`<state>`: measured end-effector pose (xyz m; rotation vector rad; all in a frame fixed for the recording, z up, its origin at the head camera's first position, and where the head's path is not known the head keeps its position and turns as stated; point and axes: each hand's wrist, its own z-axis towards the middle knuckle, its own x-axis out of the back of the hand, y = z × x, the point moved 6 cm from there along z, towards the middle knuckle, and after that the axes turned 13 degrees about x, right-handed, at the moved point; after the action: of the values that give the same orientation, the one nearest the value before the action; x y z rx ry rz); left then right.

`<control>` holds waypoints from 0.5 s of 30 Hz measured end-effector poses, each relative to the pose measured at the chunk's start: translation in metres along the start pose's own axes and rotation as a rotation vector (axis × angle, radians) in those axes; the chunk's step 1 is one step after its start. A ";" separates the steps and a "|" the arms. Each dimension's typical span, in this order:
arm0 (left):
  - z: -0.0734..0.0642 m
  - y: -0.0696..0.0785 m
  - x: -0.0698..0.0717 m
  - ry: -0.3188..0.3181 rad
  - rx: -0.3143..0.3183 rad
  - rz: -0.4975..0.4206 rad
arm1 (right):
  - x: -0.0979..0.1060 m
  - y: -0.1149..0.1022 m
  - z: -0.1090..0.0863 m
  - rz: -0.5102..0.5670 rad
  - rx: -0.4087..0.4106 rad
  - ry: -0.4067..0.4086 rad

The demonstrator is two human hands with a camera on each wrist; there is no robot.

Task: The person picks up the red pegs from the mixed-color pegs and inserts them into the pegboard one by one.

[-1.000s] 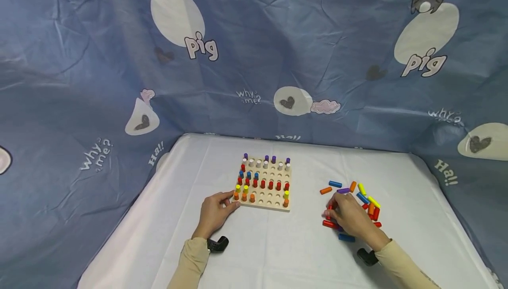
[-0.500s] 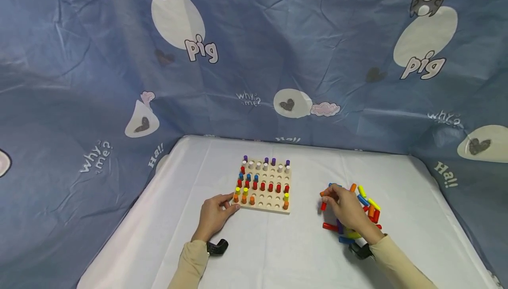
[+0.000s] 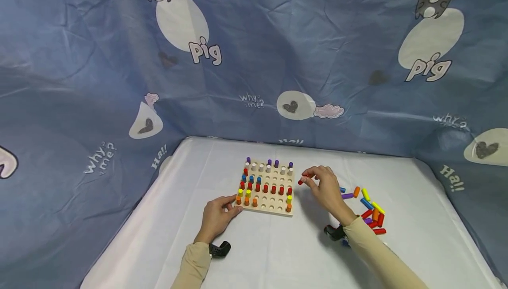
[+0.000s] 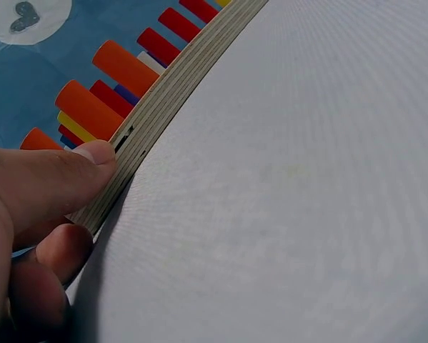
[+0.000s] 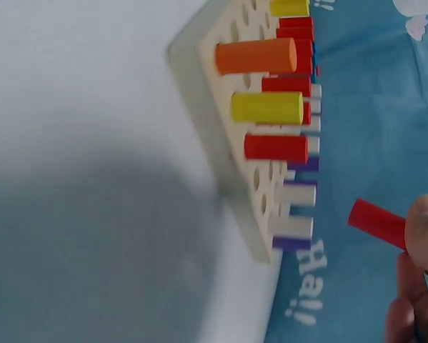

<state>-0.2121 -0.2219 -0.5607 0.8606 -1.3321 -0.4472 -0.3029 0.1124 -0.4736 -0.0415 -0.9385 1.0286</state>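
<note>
A square wooden pegboard (image 3: 270,212) lies on the table, with coloured pegs upright in rows and several bare holes. My left hand (image 3: 216,218) holds its near left corner; in the left wrist view the thumb lies against the board's layered edge (image 4: 163,96) and the fingers curl beside the corner. Just right of the board and above the table, my right hand (image 3: 325,187) pinches a red peg (image 5: 378,223) between thumb and fingers. In the right wrist view the peg juts out of the fingers, apart from the board.
Loose pegs lie scattered to the right, among them a blue peg (image 3: 367,203), a yellow peg (image 3: 378,207) and a purple peg (image 3: 347,196). My right forearm passes over part of this pile. A blue patterned cloth (image 3: 238,59) hangs behind the white table (image 3: 246,253).
My right hand has lifted the red peg from the loose pile and carried it left, close to the board's right side. The left hand stays at the board's corner.
</note>
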 end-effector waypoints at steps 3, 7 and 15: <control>0.000 0.002 -0.001 -0.004 0.001 -0.001 | -0.010 -0.004 0.011 0.016 0.014 0.006; 0.000 0.002 0.000 0.000 0.007 -0.002 | -0.023 -0.009 0.025 0.034 0.022 0.010; 0.000 0.001 0.000 0.003 -0.006 0.004 | -0.048 -0.022 0.051 0.070 -0.009 -0.014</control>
<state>-0.2121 -0.2212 -0.5606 0.8534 -1.3293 -0.4463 -0.3305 0.0453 -0.4630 -0.0749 -0.9597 1.0902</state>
